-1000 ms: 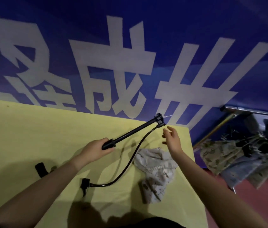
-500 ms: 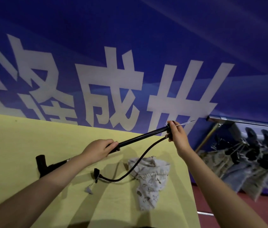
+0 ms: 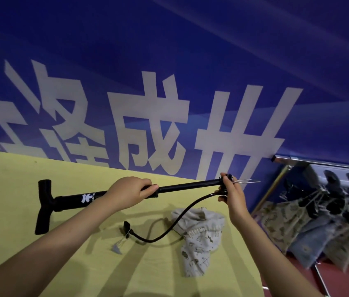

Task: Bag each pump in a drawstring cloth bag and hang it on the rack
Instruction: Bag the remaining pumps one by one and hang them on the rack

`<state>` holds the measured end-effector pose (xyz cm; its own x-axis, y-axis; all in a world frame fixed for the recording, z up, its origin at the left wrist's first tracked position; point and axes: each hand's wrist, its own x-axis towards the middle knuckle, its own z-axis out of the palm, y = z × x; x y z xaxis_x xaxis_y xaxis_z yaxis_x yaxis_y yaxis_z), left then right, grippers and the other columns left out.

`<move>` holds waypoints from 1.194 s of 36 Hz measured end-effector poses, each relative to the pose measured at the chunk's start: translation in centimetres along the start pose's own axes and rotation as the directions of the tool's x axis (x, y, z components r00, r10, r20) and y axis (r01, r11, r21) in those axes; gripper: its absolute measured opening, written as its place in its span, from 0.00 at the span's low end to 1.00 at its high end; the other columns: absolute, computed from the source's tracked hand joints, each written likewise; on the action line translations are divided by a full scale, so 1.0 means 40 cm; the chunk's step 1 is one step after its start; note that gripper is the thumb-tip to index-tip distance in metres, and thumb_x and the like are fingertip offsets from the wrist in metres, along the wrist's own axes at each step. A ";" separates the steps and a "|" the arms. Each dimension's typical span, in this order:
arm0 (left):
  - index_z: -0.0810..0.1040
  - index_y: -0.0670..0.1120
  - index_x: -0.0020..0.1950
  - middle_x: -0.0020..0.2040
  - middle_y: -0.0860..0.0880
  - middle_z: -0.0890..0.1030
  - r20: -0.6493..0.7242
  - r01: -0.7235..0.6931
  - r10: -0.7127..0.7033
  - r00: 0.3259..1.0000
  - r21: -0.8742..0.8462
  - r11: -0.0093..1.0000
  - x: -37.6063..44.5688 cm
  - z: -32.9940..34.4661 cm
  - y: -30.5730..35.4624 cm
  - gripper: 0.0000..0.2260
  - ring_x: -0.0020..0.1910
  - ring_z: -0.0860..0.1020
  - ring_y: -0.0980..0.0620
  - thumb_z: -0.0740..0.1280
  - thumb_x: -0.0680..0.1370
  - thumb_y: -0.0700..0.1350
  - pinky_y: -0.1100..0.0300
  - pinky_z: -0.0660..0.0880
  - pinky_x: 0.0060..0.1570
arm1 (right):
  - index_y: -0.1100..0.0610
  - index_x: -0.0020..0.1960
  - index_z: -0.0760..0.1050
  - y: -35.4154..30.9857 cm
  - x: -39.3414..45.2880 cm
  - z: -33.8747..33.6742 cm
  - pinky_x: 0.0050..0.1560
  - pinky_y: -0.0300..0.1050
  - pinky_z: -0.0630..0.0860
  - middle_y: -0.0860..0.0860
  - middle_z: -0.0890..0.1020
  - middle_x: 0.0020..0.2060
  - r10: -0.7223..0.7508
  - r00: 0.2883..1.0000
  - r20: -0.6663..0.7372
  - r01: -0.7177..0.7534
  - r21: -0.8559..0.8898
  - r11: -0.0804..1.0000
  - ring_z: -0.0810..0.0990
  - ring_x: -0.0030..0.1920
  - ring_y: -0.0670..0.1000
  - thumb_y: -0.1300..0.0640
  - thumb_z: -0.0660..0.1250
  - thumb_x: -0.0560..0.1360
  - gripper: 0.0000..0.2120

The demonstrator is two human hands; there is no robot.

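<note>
Both hands have the black pump (image 3: 182, 187) held level above the yellow table (image 3: 19, 189): left hand (image 3: 128, 195) wrapped round the barrel, right hand (image 3: 232, 195) gripping the base end. Its hose (image 3: 169, 229) droops down onto the table beside the crumpled cloth bag (image 3: 199, 236). Rack (image 3: 323, 163) sits off right with bags already hanging.

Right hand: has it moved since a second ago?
Yes. The right hand was open, clear of the pump, above the cloth bag on the table; now it grips the pump's far end.
</note>
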<state>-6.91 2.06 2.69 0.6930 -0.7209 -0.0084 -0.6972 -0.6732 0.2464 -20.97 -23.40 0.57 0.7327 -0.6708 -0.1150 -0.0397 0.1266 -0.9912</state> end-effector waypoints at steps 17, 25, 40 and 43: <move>0.77 0.49 0.45 0.35 0.48 0.77 -0.023 -0.019 0.018 1.000 -0.034 0.999 -0.001 0.002 0.053 0.21 0.35 0.75 0.50 0.52 0.81 0.61 0.56 0.63 0.31 | 0.53 0.58 0.72 0.013 -0.078 0.108 0.34 0.41 0.74 0.51 0.76 0.43 -0.025 0.991 0.132 0.025 0.001 1.000 0.77 0.38 0.50 0.57 0.54 0.83 0.09; 0.75 0.53 0.53 0.37 0.55 0.76 0.081 -0.044 0.048 0.996 -0.052 0.998 0.008 -0.023 0.074 0.15 0.37 0.73 0.56 0.52 0.82 0.57 0.56 0.68 0.36 | 0.45 0.55 0.71 0.032 -0.110 0.153 0.41 0.43 0.73 0.50 0.77 0.49 -0.014 0.977 0.212 0.015 0.001 1.000 0.78 0.43 0.52 0.55 0.52 0.84 0.11; 0.66 0.52 0.55 0.41 0.51 0.79 0.171 -0.070 0.111 0.979 -0.233 0.970 0.032 -0.056 0.125 0.07 0.32 0.72 0.55 0.54 0.82 0.53 0.53 0.70 0.38 | 0.54 0.61 0.68 0.039 -0.134 0.202 0.42 0.40 0.77 0.50 0.81 0.48 -0.033 0.943 0.330 0.024 0.031 0.999 0.80 0.43 0.48 0.56 0.52 0.84 0.09; 0.65 0.53 0.54 0.43 0.49 0.79 0.182 -0.075 0.123 0.976 -0.249 0.966 0.038 -0.050 0.123 0.06 0.33 0.73 0.53 0.53 0.82 0.53 0.51 0.71 0.38 | 0.60 0.60 0.67 0.043 -0.133 0.200 0.45 0.44 0.81 0.55 0.81 0.49 -0.011 0.947 0.320 -0.024 0.105 0.994 0.83 0.45 0.50 0.58 0.55 0.83 0.08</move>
<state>-8.93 -2.03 5.82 0.5570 -0.8161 -0.1540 -0.6799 -0.5545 0.4799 -19.50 -13.75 0.00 0.9119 -0.4030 -0.0771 0.0142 0.2189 -0.9756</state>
